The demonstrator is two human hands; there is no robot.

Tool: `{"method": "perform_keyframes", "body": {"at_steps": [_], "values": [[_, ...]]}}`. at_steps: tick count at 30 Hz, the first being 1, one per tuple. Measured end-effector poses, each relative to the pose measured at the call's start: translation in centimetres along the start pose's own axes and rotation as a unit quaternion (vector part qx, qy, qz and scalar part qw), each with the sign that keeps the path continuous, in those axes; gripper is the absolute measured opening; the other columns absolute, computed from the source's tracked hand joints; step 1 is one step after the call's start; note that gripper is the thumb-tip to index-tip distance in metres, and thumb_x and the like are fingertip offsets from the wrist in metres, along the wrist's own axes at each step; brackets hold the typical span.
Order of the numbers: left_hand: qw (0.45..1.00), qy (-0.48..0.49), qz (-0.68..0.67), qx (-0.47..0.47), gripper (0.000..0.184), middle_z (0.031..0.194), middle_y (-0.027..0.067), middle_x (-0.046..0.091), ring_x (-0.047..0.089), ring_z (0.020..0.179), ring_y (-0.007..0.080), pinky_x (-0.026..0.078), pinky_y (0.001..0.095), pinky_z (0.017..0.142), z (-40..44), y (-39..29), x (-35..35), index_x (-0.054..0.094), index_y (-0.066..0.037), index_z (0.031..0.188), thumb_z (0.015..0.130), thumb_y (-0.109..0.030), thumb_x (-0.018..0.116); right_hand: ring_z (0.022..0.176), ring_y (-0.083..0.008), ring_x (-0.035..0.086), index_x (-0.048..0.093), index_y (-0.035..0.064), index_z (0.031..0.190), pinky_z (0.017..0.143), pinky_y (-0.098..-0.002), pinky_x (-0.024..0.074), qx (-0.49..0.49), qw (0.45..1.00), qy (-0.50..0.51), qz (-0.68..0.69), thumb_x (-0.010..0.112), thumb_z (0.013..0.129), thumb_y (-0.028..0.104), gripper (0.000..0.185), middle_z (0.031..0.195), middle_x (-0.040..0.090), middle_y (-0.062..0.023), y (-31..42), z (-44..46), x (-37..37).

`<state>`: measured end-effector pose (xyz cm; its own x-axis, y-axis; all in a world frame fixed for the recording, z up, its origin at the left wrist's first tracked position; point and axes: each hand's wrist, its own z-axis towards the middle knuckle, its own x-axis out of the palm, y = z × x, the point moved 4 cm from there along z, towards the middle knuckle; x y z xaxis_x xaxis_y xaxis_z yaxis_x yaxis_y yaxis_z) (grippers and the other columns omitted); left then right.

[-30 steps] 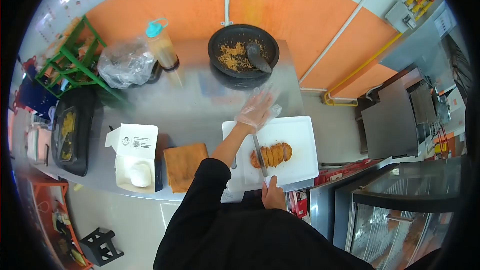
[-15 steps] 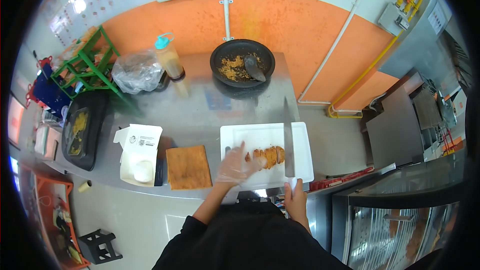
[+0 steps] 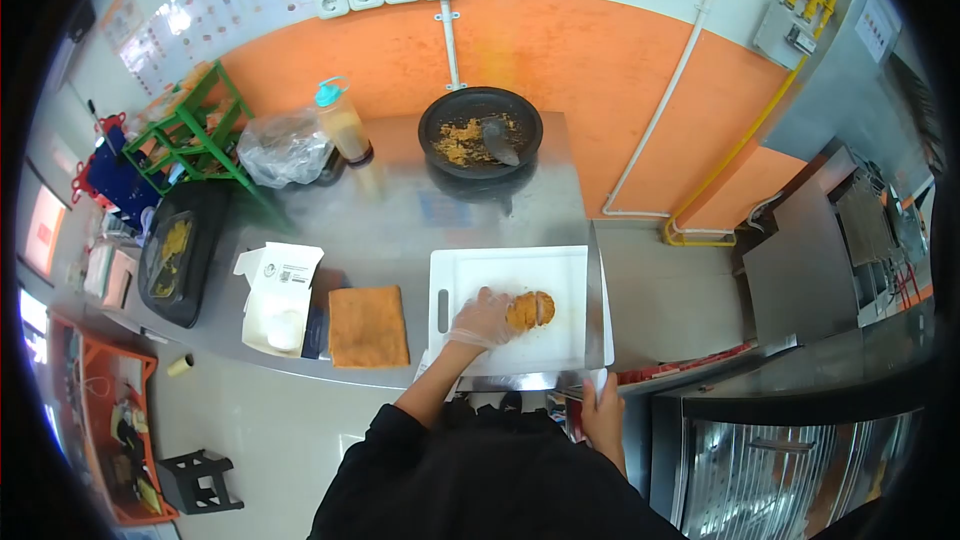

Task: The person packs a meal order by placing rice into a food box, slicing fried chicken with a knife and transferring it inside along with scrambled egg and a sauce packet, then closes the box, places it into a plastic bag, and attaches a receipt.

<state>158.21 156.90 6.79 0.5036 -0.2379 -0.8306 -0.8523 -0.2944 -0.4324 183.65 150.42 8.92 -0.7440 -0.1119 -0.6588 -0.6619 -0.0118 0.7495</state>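
Note:
My left hand (image 3: 482, 320), in a clear plastic glove, has its fingers gathered on the left end of a sliced, breaded fried cutlet (image 3: 530, 310); the covered slices are hidden. The cutlet lies on a white cutting board (image 3: 510, 270). In my bare right hand (image 3: 603, 412) is the white handle of a large knife (image 3: 599, 380). Its blade points away from me along the board's right edge, apart from the cutlet. Left of the board lies a folded brown cloth (image 3: 368, 328). Beside that stands an opened white carton box (image 3: 283, 280) with a rounded white item (image 3: 286, 330) inside.
At the back of the steel table (image 3: 400, 230) sits a black stone mortar (image 3: 480, 172) with crumbly orange-brown food and a pestle (image 3: 498, 142). A sauce bottle (image 3: 343, 123), a plastic bag (image 3: 284, 147), a green rack (image 3: 190, 135) and a black tray (image 3: 205, 250) stand left.
My left hand has gone from stretched fingers to gathered ones on the cutlet. My right hand has moved the knife right and slightly toward me, to the board's edge.

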Motion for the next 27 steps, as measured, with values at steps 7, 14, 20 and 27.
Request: {"method": "perform_keyframes", "body": {"at_steps": [7, 14, 20, 27], "values": [[0.972, -0.075, -0.154, 0.163, 0.059, 0.126, 0.0169, 0.048, 0.052, 0.111, 0.0321, 0.044, 0.0373, 0.095, 1.1, 5.0, 0.7, 0.053, -0.010, 0.120, 0.070, -0.030, 0.076, 0.075, -0.0496, 0.058, 0.044, 0.0012, 0.104, 0.062, -0.0519, 0.0447, -0.012, 1.000, 0.014, 0.023, 0.053, 0.092, 0.027, 0.029, 0.079, 0.060, -0.0291, -0.5, 1.2, -0.1], [0.810, -0.080, -0.525, 0.247, 0.063, 0.126, 0.0038, 0.047, 0.046, 0.118, 0.0178, 0.039, 0.0351, 0.100, -1.8, 6.9, -1.9, 0.048, -0.011, 0.123, 0.068, -0.011, 0.080, 0.081, -0.0504, 0.058, 0.045, -0.0004, 0.104, 0.065, -0.0518, 0.0446, -0.017, 0.999, 0.028, 0.012, 0.053, 0.092, 0.026, 0.030, 0.081, 0.060, -0.0311, 0.6, 2.0, 0.6], [0.722, -0.147, -0.664, 0.127, 0.071, 0.127, 0.0059, 0.046, 0.045, 0.119, 0.0196, 0.038, 0.0339, 0.101, -7.8, 15.7, -6.4, 0.045, -0.010, 0.126, 0.066, -0.012, 0.083, 0.083, -0.0501, 0.058, 0.045, -0.0017, 0.107, 0.067, -0.0520, 0.0438, -0.074, 0.996, 0.043, -0.022, 0.052, 0.092, 0.026, 0.032, 0.082, 0.060, -0.0314, 0.6, 3.1, 2.7], [0.868, -0.421, -0.262, -0.015, 0.063, 0.119, 0.0094, 0.054, 0.052, 0.113, 0.0236, 0.041, 0.0344, 0.098, -17.8, 28.8, -13.5, 0.049, -0.008, 0.123, 0.067, -0.014, 0.076, 0.087, -0.0500, 0.055, 0.044, -0.0006, 0.112, 0.076, -0.0510, 0.0420, -0.057, 0.996, 0.074, 0.004, 0.050, 0.093, 0.027, 0.034, 0.092, 0.059, -0.0299, 0.8, 4.1, 4.5]]}}
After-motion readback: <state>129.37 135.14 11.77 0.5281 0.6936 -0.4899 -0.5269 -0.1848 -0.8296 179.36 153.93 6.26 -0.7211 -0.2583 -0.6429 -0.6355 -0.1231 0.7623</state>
